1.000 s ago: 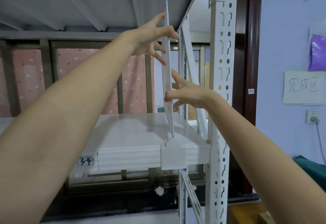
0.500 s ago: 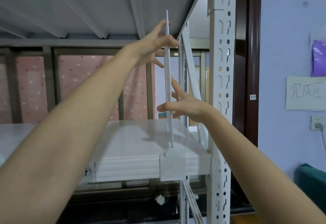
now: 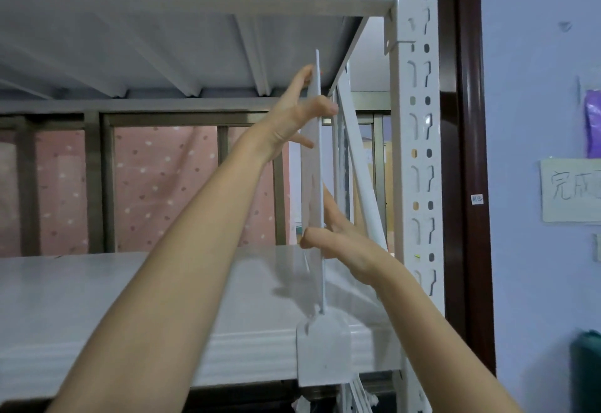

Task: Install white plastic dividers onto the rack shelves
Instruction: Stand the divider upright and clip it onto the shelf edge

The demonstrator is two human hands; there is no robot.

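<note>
Thin white plastic divider panel (image 3: 318, 139) stands upright, seen nearly edge-on, between the lower white metal rack shelf (image 3: 130, 308) and the underside of the upper white metal shelf (image 3: 182, 48). Its lower end meets a white plastic clip tab (image 3: 323, 352) that hangs over the front lip of the lower shelf. Its top edge sits just below the upper shelf's underside; contact there cannot be told.

Left hand (image 3: 294, 118) grips the divider near its top: thumb wrapped over the near edge, fingers spread along the left face. Right hand (image 3: 338, 238) pinches the divider lower down, thumb on the left side, fingers extended along the far right face. Both forearms reach up from the bottom of the frame.

Divider position: close to the right end of the shelf, just beside the white perforated steel upright post (image 3: 419, 159). A white diagonal brace (image 3: 361, 165) runs behind the divider.

Background: pink dotted curtain (image 3: 162, 185) behind the rack; handwritten paper sign (image 3: 570, 189) on the pale blue wall to the right.
</note>
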